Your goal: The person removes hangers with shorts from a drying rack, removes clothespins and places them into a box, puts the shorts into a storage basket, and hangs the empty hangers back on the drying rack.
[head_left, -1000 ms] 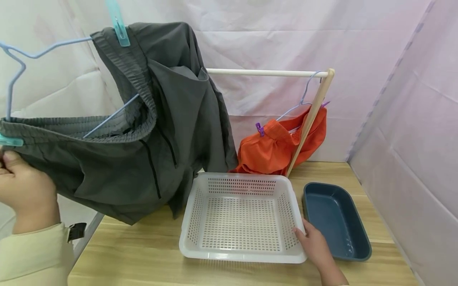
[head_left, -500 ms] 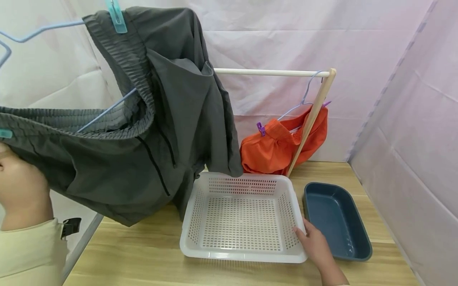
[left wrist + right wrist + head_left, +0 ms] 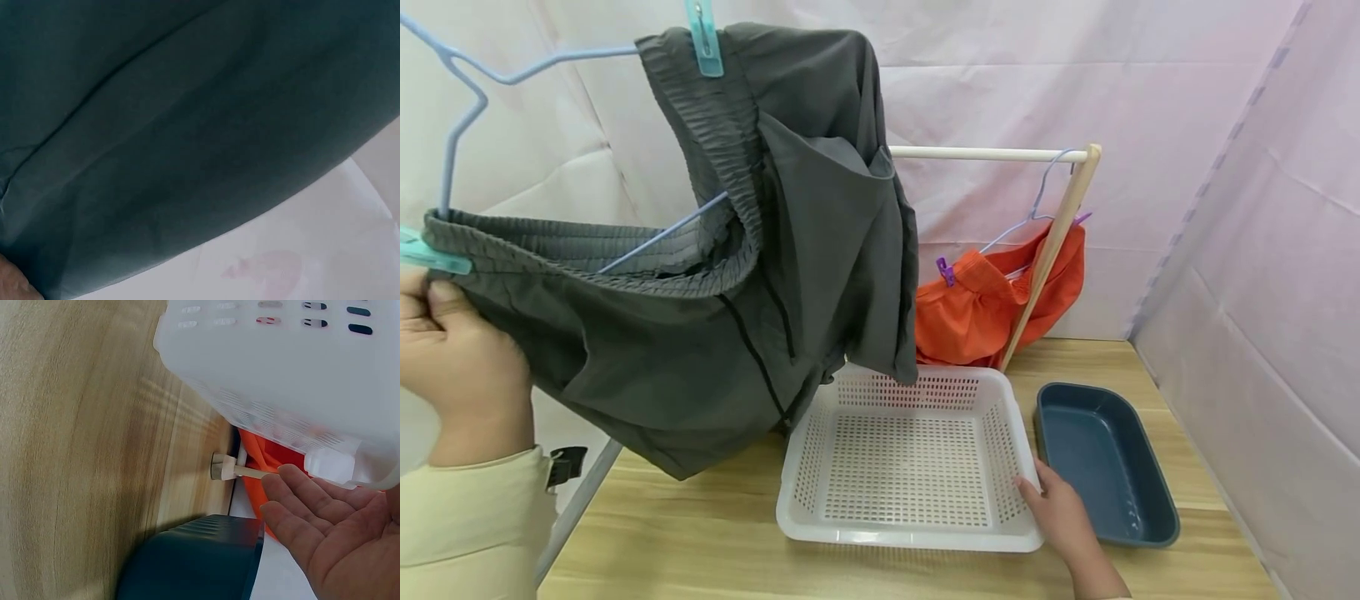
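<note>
Dark grey shorts [image 3: 647,358] hang from a light blue hanger [image 3: 572,57], clipped by a turquoise clothespin [image 3: 704,46] at the upper waistband and another clothespin [image 3: 437,257] at its left end. Just under that left clothespin, my left hand [image 3: 471,375] grips the shorts at the waistband. Their fabric fills most of the left wrist view, where only a bit of hand shows. A white perforated basket [image 3: 910,537] stands on the table, and my right hand [image 3: 1063,512] holds its right rim, thumb inside and fingers outside. The shorts overlap the basket's far left corner in the head view.
Right of the basket lies a dark blue tray [image 3: 1105,467]. Behind, orange shorts [image 3: 962,317] with purple clothespins hang on a rack [image 3: 985,153] with a slanted wooden leg. White cloth walls [image 3: 1225,250] enclose the wooden table [image 3: 700,533].
The grey shorts and hanger shift slightly left and up, then swing right with my left hand, now farther over the basket's back corner. My right hand and the basket stay put.
</note>
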Demonstrator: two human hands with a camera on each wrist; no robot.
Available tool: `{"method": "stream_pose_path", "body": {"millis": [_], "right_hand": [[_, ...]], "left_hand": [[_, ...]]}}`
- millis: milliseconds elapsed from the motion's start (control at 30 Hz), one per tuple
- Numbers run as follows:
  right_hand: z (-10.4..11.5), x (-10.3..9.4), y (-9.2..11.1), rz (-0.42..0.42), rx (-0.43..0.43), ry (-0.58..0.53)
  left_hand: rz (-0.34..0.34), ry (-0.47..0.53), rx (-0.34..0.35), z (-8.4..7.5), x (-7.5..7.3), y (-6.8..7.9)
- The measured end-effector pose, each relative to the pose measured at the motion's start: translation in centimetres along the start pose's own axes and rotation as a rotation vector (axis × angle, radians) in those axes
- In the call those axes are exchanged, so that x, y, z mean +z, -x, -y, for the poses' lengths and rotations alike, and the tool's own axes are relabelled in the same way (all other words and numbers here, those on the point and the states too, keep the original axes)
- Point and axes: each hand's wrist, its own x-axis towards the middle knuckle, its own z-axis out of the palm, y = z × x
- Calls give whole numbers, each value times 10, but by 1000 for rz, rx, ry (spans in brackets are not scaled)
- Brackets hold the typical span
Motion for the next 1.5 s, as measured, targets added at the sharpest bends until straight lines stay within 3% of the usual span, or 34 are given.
{"method": "stream_pose_path", "body": {"millis": [167,300,833,1133,1500], "right_hand": [[-2,1,-1,-6,-8,-7],[-3,2,-1,-13,-8,-5],[1,3,1,-16,-5,-13],[-2,3,1,-16,3,-23],[-3,1,3,-18,-6,-41]], "left_hand": [[-2,-176,192,3,6,8],[-8,-187,265,5,13,15],[136,-84,257,12,28,51],[203,-160,285,18,31,74],[294,-145,363,25,34,101]]}}
